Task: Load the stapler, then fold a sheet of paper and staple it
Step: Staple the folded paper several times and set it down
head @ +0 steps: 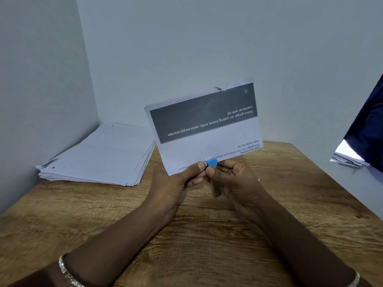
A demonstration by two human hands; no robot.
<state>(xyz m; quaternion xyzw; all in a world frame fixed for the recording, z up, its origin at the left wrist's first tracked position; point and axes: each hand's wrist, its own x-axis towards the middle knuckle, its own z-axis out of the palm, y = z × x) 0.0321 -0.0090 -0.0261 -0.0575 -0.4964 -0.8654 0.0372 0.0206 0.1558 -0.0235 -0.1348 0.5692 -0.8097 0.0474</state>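
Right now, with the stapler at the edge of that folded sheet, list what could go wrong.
1. The left hand has its thumb right beside the blue stapler held by the right hand; a squeeze could pinch it.
2. The folded sheet is held upright in the air, off the wooden table, gripped only at its lower edge, so the layers may slip and the staple land crooked.
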